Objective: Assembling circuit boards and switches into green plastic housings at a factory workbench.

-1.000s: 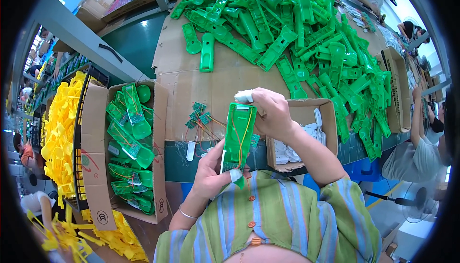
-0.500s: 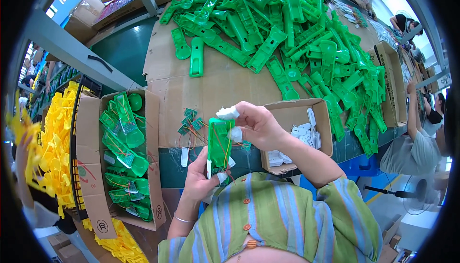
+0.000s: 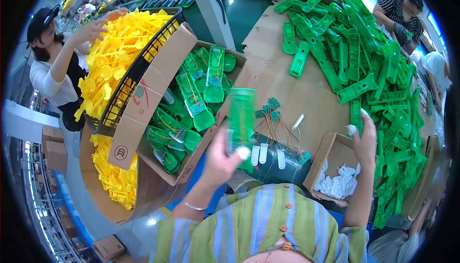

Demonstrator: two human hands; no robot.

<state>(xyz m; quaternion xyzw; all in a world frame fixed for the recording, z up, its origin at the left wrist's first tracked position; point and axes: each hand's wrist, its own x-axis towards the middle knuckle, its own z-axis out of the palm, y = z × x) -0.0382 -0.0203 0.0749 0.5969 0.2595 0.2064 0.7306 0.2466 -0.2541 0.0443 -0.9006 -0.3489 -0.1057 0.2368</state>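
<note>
Placing a finished green shell in the box

My left hand point(image 3: 218, 160) grips the green housing point(image 3: 240, 119), aiming at the cardboard box point(image 3: 143, 114) at ten o'clock; my right hand point(image 3: 365, 140) pinches a small white part point(image 3: 352, 129).

Flat green plastic part point(image 3: 241, 116), upright, motion-blurred, possibly wired, held above the cardboard box's edge

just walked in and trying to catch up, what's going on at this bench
A person in a striped shirt holds a flat green plastic housing upright in the left hand, beside an open cardboard box of wired green housings. The right hand is raised above a small cardboard box of white plastic pieces, pinching a small white piece. A loose heap of empty green housings covers the bench. Another person's hand reaches over a bin of yellow parts.
</note>
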